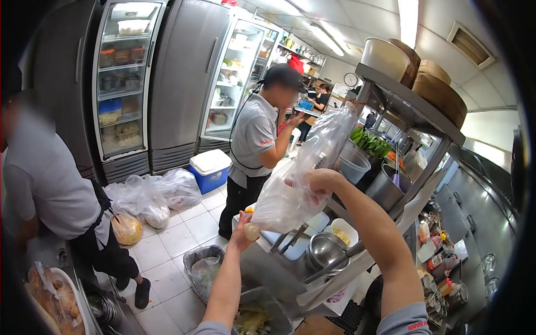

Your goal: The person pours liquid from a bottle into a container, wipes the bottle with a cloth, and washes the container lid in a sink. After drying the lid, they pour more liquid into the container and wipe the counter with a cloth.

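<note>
A bundle of clear plastic bags (285,206) hangs from the shelf corner and spreads across in front of me. My right hand (321,183) has its fingers curled into the plastic, partly behind its folds. At the bundle's lower left end, my left hand (240,234) is closed around a small pale rounded thing (252,231), whose kind I cannot tell. Below the bags lies a white cutting board (296,247) with dark-handled tools on it. Beside it sit metal colanders (325,249) and a white bowl (341,230) of yellowish food.
A person in grey (257,128) stands just beyond the counter; another person (50,167) is at left. Two bins (204,268) stand below. A metal shelf (410,100) carries bamboo steamers (441,92). Bagged goods (159,195) and a blue cooler (211,169) rest on the floor.
</note>
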### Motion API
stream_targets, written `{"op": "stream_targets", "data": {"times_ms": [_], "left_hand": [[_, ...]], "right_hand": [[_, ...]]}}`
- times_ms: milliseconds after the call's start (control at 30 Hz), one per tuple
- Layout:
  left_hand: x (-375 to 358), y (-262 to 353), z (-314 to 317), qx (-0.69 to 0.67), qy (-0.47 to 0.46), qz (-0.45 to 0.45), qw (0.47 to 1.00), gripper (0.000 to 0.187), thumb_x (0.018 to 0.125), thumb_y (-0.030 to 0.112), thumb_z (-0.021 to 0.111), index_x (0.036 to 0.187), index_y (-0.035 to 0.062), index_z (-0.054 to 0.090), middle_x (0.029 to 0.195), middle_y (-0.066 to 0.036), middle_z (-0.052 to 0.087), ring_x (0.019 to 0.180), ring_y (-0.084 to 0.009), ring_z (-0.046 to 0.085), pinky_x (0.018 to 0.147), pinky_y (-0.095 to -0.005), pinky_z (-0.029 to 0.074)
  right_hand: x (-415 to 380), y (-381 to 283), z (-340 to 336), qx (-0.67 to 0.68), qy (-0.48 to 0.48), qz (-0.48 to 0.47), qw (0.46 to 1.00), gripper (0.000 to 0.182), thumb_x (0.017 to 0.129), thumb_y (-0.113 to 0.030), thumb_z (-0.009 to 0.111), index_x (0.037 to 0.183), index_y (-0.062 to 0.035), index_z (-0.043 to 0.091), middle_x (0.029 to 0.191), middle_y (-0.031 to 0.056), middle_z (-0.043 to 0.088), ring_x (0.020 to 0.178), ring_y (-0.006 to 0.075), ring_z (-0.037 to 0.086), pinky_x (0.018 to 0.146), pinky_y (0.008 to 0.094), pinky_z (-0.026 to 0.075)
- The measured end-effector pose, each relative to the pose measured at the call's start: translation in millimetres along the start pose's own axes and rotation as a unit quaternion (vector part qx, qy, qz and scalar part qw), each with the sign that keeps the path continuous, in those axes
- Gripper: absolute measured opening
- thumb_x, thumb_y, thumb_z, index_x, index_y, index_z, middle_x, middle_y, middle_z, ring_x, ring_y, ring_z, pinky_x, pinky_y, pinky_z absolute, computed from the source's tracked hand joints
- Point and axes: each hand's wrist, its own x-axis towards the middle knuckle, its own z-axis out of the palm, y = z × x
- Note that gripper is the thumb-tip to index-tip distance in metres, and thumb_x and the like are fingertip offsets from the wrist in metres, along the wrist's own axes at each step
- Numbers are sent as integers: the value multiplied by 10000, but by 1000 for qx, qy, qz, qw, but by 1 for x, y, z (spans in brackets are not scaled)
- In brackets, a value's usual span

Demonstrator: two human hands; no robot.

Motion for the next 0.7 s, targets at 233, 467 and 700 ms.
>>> {"op": "stream_targets", "data": {"times_ms": [233,467,700], "left_hand": [[17,1,24,-23,-67,-33,997,676,899,631,447,1361,138,423,1195,-14,571,1102,-174,560,960,-389,455],[10,2,20,77,-174,38,981,649,922,449,528,1426,98,318,1301,-52,519,1182,-202,524,985,-389,445],[-13,8,27,59,-95,32,993,627,931,431,519,1409,63,346,1320,-75,510,1184,-216,526,994,-391,433]], "right_hand": [[66,71,5,-42,35,-212,976,523,906,-344,617,1275,15,521,675,115,616,452,113,569,343,243,419],[49,63,10,22,173,-208,963,288,842,-294,652,935,-22,671,641,82,629,511,152,601,428,306,468],[-20,48,12,52,345,-226,910,141,854,-78,565,934,-15,662,685,140,638,545,186,624,493,319,485]]}}
